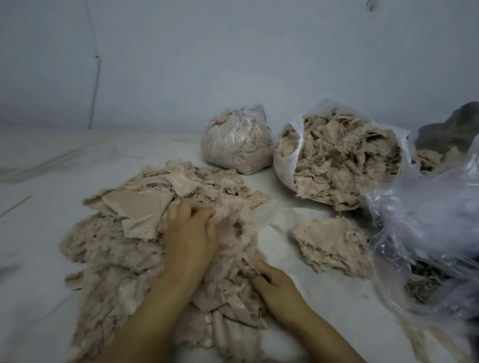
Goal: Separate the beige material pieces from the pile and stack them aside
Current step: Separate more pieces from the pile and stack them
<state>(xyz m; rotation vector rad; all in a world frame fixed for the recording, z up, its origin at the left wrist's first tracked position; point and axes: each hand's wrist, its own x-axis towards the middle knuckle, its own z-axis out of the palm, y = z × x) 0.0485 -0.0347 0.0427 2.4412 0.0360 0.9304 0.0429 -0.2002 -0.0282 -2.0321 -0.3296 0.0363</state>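
A wide pile of beige frayed material pieces spreads over the white surface in front of me. My left hand lies on the middle of the pile, its fingers curled into the fluffy pieces. My right hand is at the pile's right edge, fingertips pinching a piece there. A small separate stack of flat beige pieces sits to the right, apart from both hands.
A tied clear bag of beige material and an open bag full of it stand at the back. Crumpled clear plastic lies at the right, dark cloth behind it. The wall is close behind.
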